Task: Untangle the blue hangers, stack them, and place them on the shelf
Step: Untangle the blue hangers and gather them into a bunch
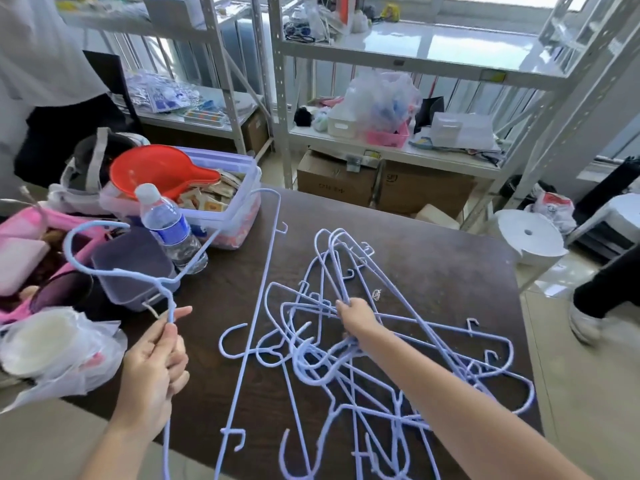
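- While one blue hanger (221, 233) is held up over the dark table (450, 265), its neck is pinched between thumb and fingers of the left hand (152, 362).
- Its hook curls up to the left; its long bottom bar runs from near the bottom edge up toward the far side.
- A tangled pile of hangers (381, 358) is spread on the table; no exact count can be made.
- Several wires of it are gripped by the closed right hand (356, 320).
- One water bottle (169, 226) is seen beside one red scoop (156, 169).
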A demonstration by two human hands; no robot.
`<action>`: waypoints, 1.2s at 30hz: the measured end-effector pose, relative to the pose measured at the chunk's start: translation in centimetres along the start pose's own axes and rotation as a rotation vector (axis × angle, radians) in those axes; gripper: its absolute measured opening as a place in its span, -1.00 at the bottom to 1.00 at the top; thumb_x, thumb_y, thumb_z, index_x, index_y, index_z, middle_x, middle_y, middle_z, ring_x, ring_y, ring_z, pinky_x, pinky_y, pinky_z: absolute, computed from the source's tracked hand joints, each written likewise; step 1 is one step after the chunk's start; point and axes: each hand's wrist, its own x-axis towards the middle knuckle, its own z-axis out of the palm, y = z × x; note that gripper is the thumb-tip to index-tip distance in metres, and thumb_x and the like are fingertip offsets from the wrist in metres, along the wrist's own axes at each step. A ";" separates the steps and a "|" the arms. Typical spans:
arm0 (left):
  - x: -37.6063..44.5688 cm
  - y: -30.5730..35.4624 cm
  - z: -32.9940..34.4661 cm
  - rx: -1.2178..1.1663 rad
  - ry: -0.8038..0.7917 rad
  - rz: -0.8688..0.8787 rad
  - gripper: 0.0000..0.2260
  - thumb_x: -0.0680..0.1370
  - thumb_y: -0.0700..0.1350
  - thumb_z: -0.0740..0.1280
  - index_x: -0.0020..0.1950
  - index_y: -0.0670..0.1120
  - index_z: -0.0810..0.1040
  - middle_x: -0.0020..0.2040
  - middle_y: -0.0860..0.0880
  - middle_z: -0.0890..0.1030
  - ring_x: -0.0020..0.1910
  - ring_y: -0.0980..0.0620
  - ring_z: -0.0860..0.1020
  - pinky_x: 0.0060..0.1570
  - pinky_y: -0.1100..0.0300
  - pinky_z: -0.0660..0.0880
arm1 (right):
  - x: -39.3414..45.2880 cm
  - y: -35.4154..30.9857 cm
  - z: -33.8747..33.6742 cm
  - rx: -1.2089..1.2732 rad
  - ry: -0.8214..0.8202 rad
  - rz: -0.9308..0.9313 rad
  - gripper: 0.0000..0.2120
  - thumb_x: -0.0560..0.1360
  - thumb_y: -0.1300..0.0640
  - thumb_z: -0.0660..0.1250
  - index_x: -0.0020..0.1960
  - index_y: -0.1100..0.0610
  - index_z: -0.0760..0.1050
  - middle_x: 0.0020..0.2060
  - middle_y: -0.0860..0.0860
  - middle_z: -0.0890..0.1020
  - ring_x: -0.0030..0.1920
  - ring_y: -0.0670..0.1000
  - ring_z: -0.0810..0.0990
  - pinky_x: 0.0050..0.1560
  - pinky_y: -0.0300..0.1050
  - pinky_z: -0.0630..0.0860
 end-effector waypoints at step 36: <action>0.2 -10.5 11.2 0.740 -0.032 -0.472 -0.76 0.55 -0.10 0.25 0.18 -0.14 0.42 0.14 -0.17 0.57 0.03 -0.14 0.58 0.07 -0.02 0.55 | 1.8 8.2 -7.8 -0.712 0.270 -0.256 -0.80 0.56 0.18 0.18 0.05 0.28 0.49 0.03 0.24 0.59 0.08 0.24 0.46 0.07 0.03 0.40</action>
